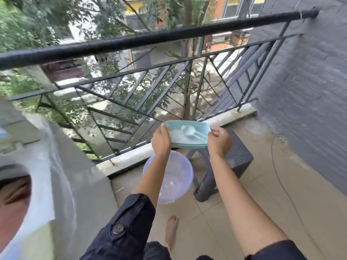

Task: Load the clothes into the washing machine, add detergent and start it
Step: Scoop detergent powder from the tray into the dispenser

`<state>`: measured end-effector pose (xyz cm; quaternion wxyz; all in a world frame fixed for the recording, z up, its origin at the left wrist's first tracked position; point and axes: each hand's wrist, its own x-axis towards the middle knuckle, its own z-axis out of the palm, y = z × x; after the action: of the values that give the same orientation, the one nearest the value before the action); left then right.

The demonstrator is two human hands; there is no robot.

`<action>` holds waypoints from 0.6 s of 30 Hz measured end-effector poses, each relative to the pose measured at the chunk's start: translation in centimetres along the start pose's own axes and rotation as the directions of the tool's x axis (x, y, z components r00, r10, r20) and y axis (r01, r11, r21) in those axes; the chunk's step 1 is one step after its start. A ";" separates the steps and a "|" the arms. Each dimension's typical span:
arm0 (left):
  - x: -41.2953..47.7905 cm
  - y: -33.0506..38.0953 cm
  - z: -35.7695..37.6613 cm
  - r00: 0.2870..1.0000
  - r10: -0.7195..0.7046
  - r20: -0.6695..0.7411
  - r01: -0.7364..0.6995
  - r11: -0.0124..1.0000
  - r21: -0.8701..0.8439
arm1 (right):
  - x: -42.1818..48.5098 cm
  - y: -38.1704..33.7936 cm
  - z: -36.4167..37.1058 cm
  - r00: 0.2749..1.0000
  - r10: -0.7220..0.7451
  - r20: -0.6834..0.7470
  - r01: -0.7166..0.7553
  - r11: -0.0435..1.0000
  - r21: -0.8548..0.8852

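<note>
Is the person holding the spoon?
No, the spoon lies inside the teal box, which the left hand and right hand grip.

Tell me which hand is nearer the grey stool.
Right. The right hand holds the tub by its right end, just above the stool; the left hand holds its left end, farther off, above the basin.

No text, label, brand or number being shown legibly, nothing being made out on detergent container (189, 145) or washing machine (78, 166).
</note>
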<state>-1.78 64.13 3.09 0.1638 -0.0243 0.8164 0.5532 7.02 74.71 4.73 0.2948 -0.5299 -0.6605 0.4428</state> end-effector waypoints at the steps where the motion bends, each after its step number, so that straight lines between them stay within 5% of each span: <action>1: -0.7 -0.4 -1.5 1.000 -0.002 -0.027 0.002 1.000 -0.006 | -1.2 -0.1 0.1 1.000 -0.022 0.020 0.022 1.000 0.003; 18: -6.1 -7.9 -23.9 0.896 -0.238 -0.375 0.129 0.947 -0.294 | -19.7 -4.8 9.2 0.860 -0.269 0.434 0.276 0.960 0.048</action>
<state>-0.03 38.41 5.84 0.0383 -0.2372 0.7463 0.6208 2.26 53.04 6.65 0.1948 -0.3209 -0.7815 0.4984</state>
